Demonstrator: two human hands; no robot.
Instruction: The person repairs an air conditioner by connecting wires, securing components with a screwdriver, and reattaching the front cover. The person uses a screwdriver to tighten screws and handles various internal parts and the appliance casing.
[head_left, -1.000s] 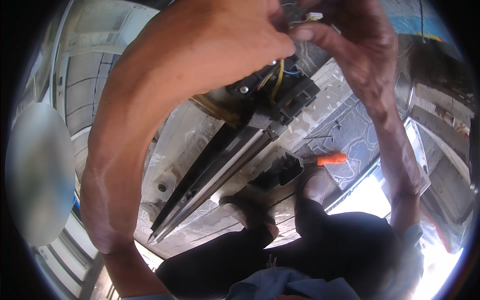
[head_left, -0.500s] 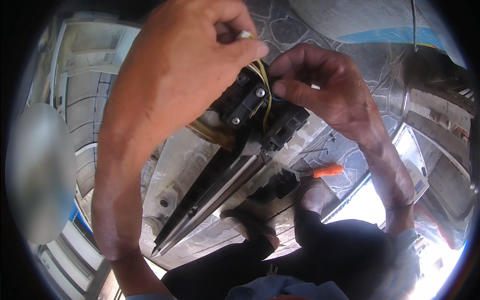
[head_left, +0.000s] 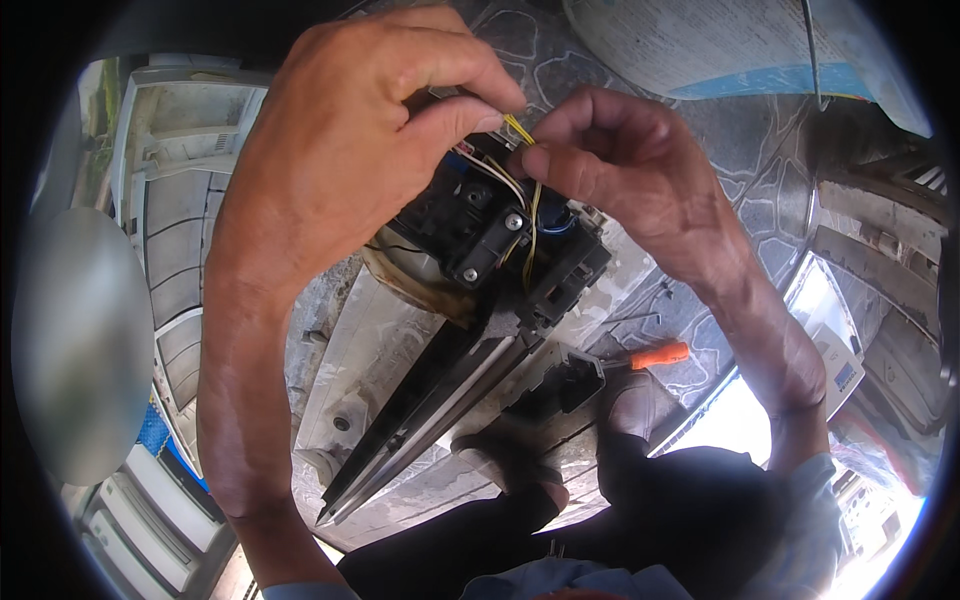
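Both of our hands are pinching: the left hand (head_left: pixel 360 130) has its thumb and forefinger pressed together on one small bunch of yellow wires (head_left: pixel 517 128), and the right hand (head_left: pixel 640 160) nips the same bunch just beside it, thumb against forefinger. We count at least two yellow strands between the fingertips; the exact number is too fine for us to tell.

Below our fingers, the bunch runs down to one black unit (head_left: pixel 450 225), which lies over the upper part of the pale panel (head_left: pixel 365 355). Two screws (head_left: pixel 514 221) show on its face, one higher than the other. At the unit's right side we see one blue loop (head_left: pixel 558 229) of wire. One long rail (head_left: pixel 425 415), dark on one side and bright on the other, slants from the unit toward the panel's lower left corner.

Toward the panel's right edge we find one black box (head_left: pixel 560 385), with one of our two shoes (head_left: pixel 632 408) just beside it. Past that edge, on the patterned floor (head_left: pixel 700 345), lie one orange handle (head_left: pixel 660 355) and, near it, one thin bent rod (head_left: pixel 640 317).
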